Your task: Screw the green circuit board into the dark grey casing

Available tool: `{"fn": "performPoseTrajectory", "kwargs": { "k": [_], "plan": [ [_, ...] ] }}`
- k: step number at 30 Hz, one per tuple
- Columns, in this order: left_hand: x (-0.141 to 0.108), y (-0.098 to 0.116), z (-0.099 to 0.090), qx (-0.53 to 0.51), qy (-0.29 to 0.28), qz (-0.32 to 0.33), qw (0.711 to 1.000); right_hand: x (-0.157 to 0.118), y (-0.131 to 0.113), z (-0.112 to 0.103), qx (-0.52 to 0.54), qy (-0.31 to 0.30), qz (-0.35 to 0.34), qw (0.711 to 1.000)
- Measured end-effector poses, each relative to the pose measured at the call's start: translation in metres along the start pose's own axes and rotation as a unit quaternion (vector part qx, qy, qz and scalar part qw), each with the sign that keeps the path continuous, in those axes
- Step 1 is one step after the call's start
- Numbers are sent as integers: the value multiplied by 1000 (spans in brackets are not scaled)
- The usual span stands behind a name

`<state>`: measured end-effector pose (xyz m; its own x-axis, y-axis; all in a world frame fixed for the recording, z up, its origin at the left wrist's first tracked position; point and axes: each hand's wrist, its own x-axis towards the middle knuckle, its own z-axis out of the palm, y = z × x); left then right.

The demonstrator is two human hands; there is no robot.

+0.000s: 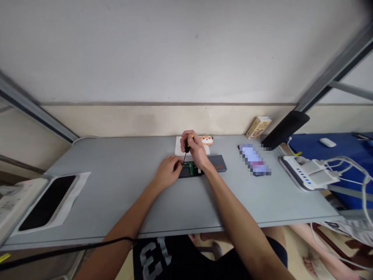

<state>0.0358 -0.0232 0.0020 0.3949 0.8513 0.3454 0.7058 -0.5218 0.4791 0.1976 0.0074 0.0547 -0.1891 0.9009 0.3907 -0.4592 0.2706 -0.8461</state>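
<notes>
Grey desk (122, 182) is backed by a white wall. A black phone (48, 202) on white cloth is seen at 8 o'clock, a small carton (258, 127) at 1 o'clock, a white power strip (303, 173) at 3 o'clock.

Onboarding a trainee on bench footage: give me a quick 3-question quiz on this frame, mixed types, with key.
1. True or false: the right hand holds a screwdriver with its tip down on the green circuit board.
2. Multiple choice: where does the left hand rest?
A. on the white power strip
B. at the left end of the opened dark device case
C. on the small yellow box by the wall
3. Fill in: the dark phone at the table's left edge lies on a ____ sheet.

Key: 1 true; 2 B; 3 white
</notes>
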Motion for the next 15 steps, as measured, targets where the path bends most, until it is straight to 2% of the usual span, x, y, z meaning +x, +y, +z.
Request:
{"fn": "performPoseTrajectory", "kwargs": {
  "k": [4, 8, 15],
  "plan": [
    [0, 1, 0, 6, -5, -9, 1000, -9, 2, 1, -4, 40, -40, 998],
    [0, 1, -1, 4, -10, -10, 1000, -13, 0, 5, 5, 80, -38, 996],
    [-1, 0, 0, -11, -7, -13, 1000, -12, 0, 6, -3, 74, -30, 997]
  ]
}}
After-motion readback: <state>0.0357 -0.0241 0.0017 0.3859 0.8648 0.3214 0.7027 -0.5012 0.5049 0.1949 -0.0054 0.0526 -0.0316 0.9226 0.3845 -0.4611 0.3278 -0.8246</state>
